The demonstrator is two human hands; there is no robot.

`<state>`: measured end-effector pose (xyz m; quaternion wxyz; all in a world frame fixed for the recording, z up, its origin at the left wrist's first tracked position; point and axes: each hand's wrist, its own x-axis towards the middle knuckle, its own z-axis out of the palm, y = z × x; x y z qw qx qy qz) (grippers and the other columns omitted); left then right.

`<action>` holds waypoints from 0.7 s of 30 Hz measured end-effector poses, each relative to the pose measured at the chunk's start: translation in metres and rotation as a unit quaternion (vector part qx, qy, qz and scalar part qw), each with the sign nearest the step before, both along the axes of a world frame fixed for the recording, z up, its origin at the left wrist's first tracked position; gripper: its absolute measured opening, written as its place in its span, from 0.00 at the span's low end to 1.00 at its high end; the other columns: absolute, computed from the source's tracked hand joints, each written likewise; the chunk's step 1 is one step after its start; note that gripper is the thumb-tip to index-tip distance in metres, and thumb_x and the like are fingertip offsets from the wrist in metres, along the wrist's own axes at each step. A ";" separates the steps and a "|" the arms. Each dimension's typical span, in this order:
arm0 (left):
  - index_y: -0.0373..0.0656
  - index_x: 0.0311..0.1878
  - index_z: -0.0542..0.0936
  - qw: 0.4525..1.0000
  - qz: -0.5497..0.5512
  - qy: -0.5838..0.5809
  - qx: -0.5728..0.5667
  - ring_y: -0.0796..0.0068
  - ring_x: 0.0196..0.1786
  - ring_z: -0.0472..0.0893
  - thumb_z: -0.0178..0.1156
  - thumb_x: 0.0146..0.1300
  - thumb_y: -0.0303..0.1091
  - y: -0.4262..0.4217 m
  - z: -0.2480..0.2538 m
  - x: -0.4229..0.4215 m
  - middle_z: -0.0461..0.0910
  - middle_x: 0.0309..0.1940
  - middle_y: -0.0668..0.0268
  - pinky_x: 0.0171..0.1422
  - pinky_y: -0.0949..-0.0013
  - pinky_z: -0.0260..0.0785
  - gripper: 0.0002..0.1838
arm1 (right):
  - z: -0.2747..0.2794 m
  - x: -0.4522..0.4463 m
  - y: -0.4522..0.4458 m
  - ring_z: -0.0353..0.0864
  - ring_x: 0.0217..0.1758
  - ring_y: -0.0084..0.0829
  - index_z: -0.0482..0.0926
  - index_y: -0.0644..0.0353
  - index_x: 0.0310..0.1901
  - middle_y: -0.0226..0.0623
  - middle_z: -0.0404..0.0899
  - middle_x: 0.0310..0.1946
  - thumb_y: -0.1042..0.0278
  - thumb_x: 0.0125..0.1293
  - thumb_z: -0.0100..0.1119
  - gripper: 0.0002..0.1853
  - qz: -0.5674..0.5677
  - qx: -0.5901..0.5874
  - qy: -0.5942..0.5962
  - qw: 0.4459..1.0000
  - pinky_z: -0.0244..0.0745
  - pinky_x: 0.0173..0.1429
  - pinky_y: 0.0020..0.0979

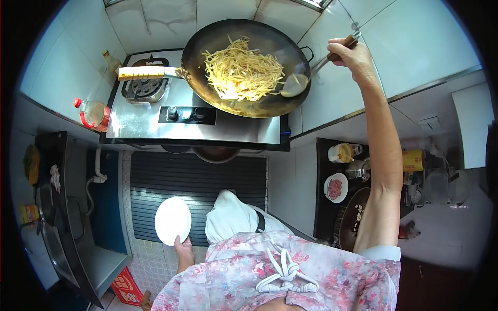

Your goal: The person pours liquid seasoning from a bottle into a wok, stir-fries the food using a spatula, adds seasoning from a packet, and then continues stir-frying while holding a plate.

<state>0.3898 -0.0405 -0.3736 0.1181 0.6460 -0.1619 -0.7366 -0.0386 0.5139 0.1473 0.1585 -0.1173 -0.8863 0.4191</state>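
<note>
A large wok (197, 57) sits on the right side of the gas stove, holding a heap of pale yellow shredded strips (244, 67), maybe potato. My right hand (350, 56) is wrapped round the wooden handle of a spatula (294, 85). Its broad metal head rests inside the wok at the right, beside the food. Low on the left, my left hand (184, 248) grips the rim of a white plate (173, 220), which bears no food and is held over the floor mat.
The stove (140, 122) has a second burner at left, with an oil bottle (95, 114) beside it. A sink (52, 212) stands left. On the dark counter at right are a bowl of raw meat (336, 187), a yellow-filled jar (341, 153) and a round board (346, 228).
</note>
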 end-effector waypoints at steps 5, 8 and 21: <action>0.35 0.60 0.69 1.000 -0.006 -0.006 0.011 0.54 0.54 0.79 0.57 0.64 0.24 0.004 -0.001 -0.014 0.78 0.53 0.53 0.58 0.55 0.76 0.21 | -0.063 -0.014 0.019 0.84 0.34 0.31 0.83 0.65 0.39 0.38 0.83 0.33 0.67 0.53 0.69 0.13 0.000 -0.185 -0.049 0.981 0.85 0.38 0.31; 0.38 0.58 0.71 0.999 -0.015 0.017 0.027 0.54 0.53 0.80 0.58 0.61 0.24 0.006 -0.011 -0.015 0.79 0.51 0.55 0.57 0.52 0.77 0.20 | -0.112 -0.022 -0.012 0.83 0.41 0.33 0.83 0.61 0.45 0.37 0.81 0.42 0.73 0.54 0.69 0.15 -0.099 -0.328 0.019 0.939 0.85 0.42 0.37; 0.38 0.58 0.71 0.999 -0.033 -0.001 0.016 0.55 0.53 0.79 0.59 0.61 0.23 0.003 -0.009 -0.013 0.79 0.51 0.55 0.57 0.54 0.77 0.21 | -0.066 -0.017 -0.051 0.83 0.32 0.22 0.88 0.55 0.39 0.30 0.86 0.30 0.69 0.55 0.65 0.09 0.040 -0.040 0.114 0.992 0.79 0.42 0.26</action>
